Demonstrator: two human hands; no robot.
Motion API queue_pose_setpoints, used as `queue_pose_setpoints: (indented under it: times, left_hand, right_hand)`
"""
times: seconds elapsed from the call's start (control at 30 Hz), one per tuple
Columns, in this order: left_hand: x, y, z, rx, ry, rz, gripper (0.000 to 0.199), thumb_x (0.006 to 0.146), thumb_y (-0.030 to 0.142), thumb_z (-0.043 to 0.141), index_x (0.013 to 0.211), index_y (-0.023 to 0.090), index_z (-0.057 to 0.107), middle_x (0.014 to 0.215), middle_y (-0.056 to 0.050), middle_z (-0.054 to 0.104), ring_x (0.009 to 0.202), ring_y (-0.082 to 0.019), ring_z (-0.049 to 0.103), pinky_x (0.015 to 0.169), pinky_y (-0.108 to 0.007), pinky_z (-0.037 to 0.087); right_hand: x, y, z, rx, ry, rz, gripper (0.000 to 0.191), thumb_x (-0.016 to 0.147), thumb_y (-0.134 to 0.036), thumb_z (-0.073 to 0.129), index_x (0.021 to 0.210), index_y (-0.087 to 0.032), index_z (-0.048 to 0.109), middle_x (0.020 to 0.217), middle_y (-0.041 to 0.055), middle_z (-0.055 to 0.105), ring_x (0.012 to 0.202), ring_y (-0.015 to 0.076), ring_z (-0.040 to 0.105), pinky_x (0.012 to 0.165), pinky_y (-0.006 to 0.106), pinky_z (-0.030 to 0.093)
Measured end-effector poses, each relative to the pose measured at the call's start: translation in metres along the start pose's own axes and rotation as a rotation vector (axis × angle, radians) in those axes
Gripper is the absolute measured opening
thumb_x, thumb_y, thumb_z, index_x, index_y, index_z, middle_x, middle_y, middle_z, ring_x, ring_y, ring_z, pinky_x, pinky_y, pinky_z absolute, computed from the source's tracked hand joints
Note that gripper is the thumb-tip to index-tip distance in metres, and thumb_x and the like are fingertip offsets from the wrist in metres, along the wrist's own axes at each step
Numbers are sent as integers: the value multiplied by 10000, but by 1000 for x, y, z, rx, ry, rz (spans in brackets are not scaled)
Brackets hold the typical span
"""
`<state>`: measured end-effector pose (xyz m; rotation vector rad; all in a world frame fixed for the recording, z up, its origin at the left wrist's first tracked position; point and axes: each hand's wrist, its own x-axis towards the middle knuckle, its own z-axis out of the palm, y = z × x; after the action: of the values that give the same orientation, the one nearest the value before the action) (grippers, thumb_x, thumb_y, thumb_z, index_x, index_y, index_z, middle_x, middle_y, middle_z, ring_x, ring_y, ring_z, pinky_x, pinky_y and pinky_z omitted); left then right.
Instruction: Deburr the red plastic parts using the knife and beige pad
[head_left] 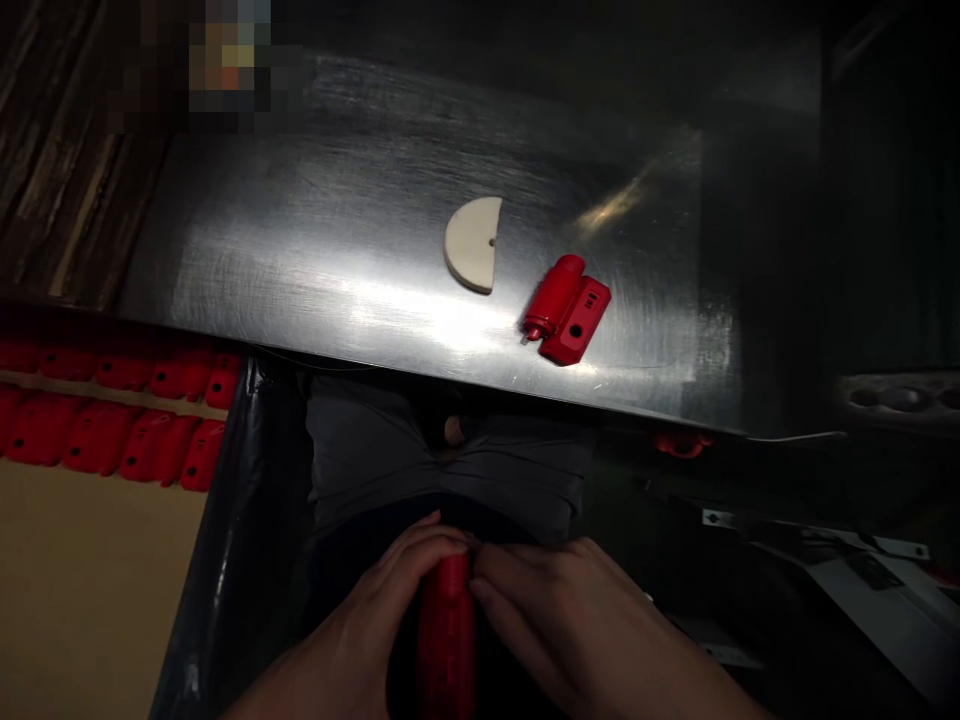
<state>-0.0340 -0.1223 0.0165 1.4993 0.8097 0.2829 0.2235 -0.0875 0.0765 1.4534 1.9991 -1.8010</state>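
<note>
Over my lap, my left hand (397, 590) is wrapped round the top of a long red part (448, 640). My right hand (555, 610) is closed at that part's upper right edge, fingers pinched together; whatever lies between those fingertips is hidden. Beyond my hands, a second red part (566, 312) with a rounded cylinder and a flat side with a dark hole lies on the metal table. To its left rests a cream half-round piece (474, 245) with a small notch in its straight edge.
The metal table (315, 270) has its front edge beyond my lap. Rows of red parts (105, 435) sit at the left on a tan surface (90, 580). Metal strips (817, 530) lie at the lower right. Dark wood (60, 170) is at the upper left.
</note>
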Motion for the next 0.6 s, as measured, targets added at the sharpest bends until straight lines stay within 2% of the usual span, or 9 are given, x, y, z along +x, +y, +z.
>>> queue_pose_setpoints:
  times: [0.23,0.37,0.5,0.6]
  left_hand:
    - [1,-3,0,8,-21,18,1173,727,401,943,1620,412,182,1651,-112,416,1564,-424,347,1249,-579,407]
    - [0,-4,0,19,-10,19,1181,736,414,934,1630,414,163,1667,-118,396,1561,-424,354,1242,-574,417]
    - [1,-1,-1,17,7,27,1207,701,360,954,1630,403,186,1645,-115,438,1550,-420,377,1250,-556,411]
    - [5,-4,-1,3,14,58,1175,703,302,938,1633,363,222,1623,-136,466,1546,-420,385,1254,-555,401]
  right_hand:
    - [4,-3,-12,60,-56,-5,262,1112,-316,419,986,-239,636,902,-9,739,808,158,684,763,298,414]
    - [14,10,-18,325,-130,-86,374,1121,-401,401,860,-211,590,725,-49,591,655,96,542,695,259,391]
    - [20,22,-13,694,-31,-66,499,1106,-560,396,802,-194,548,681,-48,469,614,90,430,553,220,338]
    - [17,24,-7,810,48,-28,481,1090,-587,436,849,-192,566,629,-68,461,531,75,416,505,207,328]
